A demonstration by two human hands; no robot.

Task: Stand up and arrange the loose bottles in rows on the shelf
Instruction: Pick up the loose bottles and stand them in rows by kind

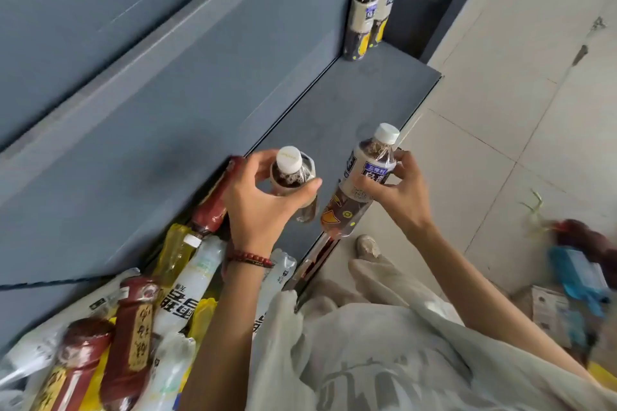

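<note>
1. Head view, looking down: my left hand grips a clear plastic bottle of dark drink that has a white screw cap and a pale label.
2. My left fingers curl round its shoulder just under the cap, with the thumb on the far-left side. The cap pokes up free between them.
3. That bottle stands nearly upright, cap towards the camera, over the near part of the grey-blue shelf board. I cannot tell whether its base touches the board.
4. My right hand holds a second dark-drink bottle of the same kind, just right of the first.
5. My right fingers wrap the upper label from the right and the thumb lies near the neck. Cap and lower body stay clear of my grip.
6. This one tilts, cap far and right, base near, above the shelf's front edge.
7. The two held bottles are close but apart.
8. At the far end of the shelf a pair of matching bottles stands upright, one behind the other, against the back panel.
9. Near left, a heap of loose bottles lies flat: red-brown, yellow and white-labelled ones.
10. A red bead bracelet circles my left wrist.
11. Pale floor tiles spread to the right.
</note>
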